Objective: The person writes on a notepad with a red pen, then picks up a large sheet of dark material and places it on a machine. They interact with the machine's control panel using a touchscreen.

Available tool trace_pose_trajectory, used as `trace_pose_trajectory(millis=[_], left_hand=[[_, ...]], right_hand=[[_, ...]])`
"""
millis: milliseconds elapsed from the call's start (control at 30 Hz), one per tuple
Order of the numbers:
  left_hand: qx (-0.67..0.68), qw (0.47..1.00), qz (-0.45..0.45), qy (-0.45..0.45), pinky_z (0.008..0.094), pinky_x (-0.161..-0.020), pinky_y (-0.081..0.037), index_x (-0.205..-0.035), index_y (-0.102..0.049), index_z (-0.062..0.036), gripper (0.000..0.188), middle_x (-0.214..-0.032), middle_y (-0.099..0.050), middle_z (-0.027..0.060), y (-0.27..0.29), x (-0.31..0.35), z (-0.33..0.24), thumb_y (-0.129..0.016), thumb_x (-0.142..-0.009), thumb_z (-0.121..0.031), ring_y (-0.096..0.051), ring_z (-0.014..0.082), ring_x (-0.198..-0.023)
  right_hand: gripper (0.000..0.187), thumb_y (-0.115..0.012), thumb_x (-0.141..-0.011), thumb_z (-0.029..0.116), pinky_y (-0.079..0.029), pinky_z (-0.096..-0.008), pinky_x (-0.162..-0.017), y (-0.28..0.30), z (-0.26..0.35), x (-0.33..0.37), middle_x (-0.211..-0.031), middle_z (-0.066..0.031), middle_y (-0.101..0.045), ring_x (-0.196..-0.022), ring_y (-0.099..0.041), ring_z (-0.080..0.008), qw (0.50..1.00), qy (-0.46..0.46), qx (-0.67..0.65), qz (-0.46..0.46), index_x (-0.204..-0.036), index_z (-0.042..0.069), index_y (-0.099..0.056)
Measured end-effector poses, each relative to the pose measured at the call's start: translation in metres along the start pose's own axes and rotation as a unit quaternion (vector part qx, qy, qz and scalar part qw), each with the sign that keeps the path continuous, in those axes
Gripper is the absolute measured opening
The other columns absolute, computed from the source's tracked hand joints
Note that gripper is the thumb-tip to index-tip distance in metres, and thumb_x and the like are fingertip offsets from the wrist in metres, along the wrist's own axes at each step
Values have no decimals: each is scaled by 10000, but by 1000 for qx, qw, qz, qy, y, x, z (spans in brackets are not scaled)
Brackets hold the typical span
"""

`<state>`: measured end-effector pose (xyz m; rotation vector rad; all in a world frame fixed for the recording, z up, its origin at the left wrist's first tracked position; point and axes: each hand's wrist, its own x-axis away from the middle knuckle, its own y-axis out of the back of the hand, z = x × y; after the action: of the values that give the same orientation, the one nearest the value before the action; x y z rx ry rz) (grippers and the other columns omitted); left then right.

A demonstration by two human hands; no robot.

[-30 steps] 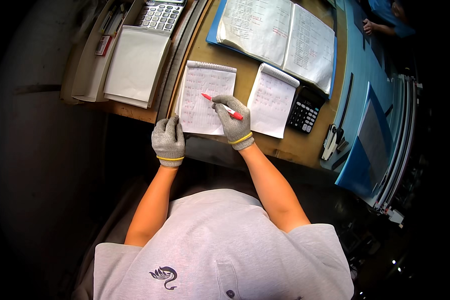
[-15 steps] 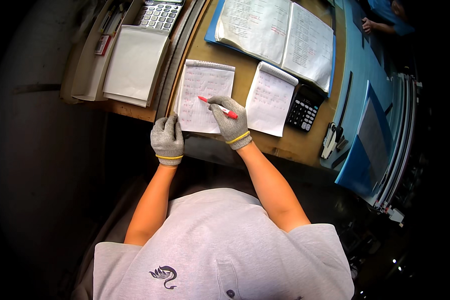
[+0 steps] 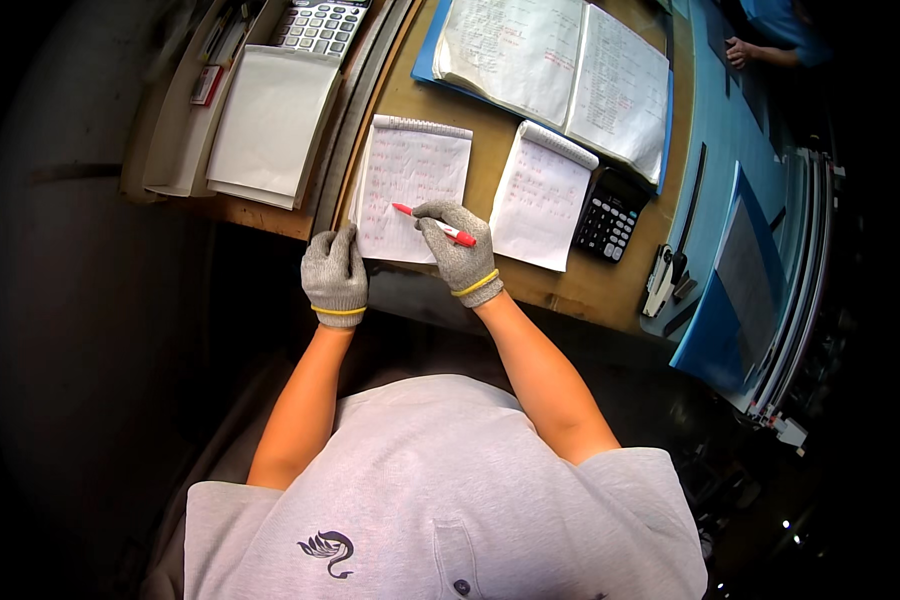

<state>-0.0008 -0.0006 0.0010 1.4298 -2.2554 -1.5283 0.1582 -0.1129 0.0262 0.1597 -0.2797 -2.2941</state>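
A red-and-white pen [image 3: 440, 229] is gripped in my right hand [image 3: 457, 247], which wears a grey knit glove with a yellow cuff band. Its red tip end points up and left over a top-bound notepad [image 3: 420, 150] with rows of red writing, and my hand covers the pad's lower right part. My left hand [image 3: 334, 275], gloved alike, is at the pad's lower left corner by the table edge. Its fingers are bent and close together; whatever lies under the fingertips is hidden. Right of my right hand lies a second written notepad [image 3: 540, 200].
A black calculator [image 3: 611, 215] lies beside the second pad, below an open ledger [image 3: 515, 55]. Blank paper [image 3: 270, 125], a grey calculator [image 3: 318, 28] and a cardboard tray [image 3: 175, 150] are at left. A stapler [image 3: 660, 280] and blue folder [image 3: 735, 290] sit right. Another person's hand [image 3: 740, 52] shows far right.
My right hand and the pen have moved slightly down the notepad, toward me. My left hand stays at the pad's corner.
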Motion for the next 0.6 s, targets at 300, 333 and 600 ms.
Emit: trace_pose_trajectory(millis=[300,333,600], left_hand=[[-7,1000,9,1,405,-713,-506,-1007,-726,-57,221,-894,-642,141,0,1,2,-681,-793,-33,-638,322,-800],[-7,1000,8,1,405,-713,-506,-1008,-726,-58,222,-893,-641,141,-1,2,3,-680,-793,-33,-637,322,-799],[-10,1000,6,-2,406,-718,-506,-1023,-725,-62,250,-898,-639,141,-1,2,3,-669,-783,-22,-635,323,-801]], right_hand=[[114,-665,-866,42,-541,-342,-771,-2,8,8,-919,-156,-708,-860,-697,-280,999,-23,-32,9,-964,-5,-701],[111,-663,-867,41,-540,-342,-769,-2,8,8,-915,-154,-707,-855,-695,-282,1000,-15,-17,11,-961,-3,-700],[97,-655,-860,63,-532,-361,-760,0,17,20,-893,-151,-692,-832,-680,-301,998,12,-29,49,-929,3,-687]])
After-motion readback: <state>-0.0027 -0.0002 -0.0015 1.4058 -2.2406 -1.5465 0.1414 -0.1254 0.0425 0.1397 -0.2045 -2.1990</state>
